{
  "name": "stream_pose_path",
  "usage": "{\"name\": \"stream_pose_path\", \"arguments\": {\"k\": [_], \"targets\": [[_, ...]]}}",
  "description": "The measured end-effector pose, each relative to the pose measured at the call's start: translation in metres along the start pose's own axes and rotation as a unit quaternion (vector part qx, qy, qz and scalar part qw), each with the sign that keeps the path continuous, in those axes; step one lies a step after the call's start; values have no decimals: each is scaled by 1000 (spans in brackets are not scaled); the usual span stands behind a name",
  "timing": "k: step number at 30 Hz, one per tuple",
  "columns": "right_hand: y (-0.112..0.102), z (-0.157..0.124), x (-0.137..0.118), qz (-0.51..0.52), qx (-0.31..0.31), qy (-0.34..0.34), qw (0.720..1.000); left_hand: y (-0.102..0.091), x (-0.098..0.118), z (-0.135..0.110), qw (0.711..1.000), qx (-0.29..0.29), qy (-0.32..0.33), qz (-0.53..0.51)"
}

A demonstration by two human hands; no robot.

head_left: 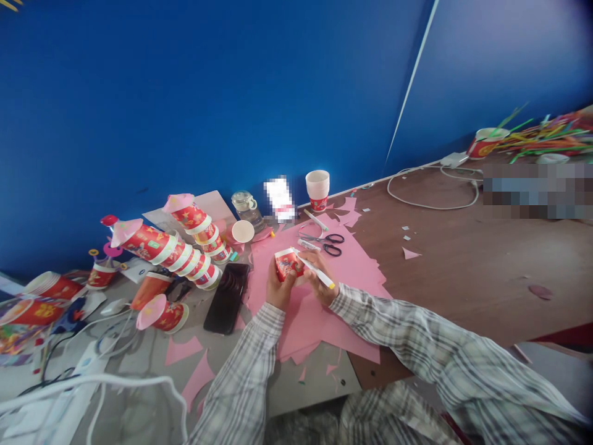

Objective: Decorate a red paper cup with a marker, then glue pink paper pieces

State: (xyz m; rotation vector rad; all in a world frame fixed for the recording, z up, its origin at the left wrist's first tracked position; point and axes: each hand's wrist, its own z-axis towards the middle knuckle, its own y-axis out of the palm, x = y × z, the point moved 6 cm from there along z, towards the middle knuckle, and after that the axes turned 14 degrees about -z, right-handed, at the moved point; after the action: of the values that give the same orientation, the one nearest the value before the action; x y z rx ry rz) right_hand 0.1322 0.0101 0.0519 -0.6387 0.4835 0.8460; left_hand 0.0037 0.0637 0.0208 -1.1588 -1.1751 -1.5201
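Note:
My left hand (277, 289) is closed around a red-printed paper cup (288, 264), held above a sheet of pink paper (352, 266). My right hand (322, 279) grips a white marker pen (315, 272) with a yellow end, its tip resting against the cup. Both arms wear a plaid sleeve. Black-handled scissors (330, 243) lie on the pink paper just beyond my hands.
Stacks of red paper cups (185, 250) with pink cone tops lie at the left, next to a black phone (227, 298). A white cup (317, 189) and a glass jar (247, 208) stand by the blue wall. Coloured straws (546, 136) and white cables (435, 185) lie at the right.

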Motion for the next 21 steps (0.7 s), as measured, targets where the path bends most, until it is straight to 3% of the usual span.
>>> {"name": "stream_pose_path", "arguments": {"k": [8,21], "targets": [[-4,6,-4,-3,-13,6,1000,5,2,-1,999,-35,34,17],[-2,3,0,-5,18,-14,1000,-1,-9,0,999,-9,32,27]]}}
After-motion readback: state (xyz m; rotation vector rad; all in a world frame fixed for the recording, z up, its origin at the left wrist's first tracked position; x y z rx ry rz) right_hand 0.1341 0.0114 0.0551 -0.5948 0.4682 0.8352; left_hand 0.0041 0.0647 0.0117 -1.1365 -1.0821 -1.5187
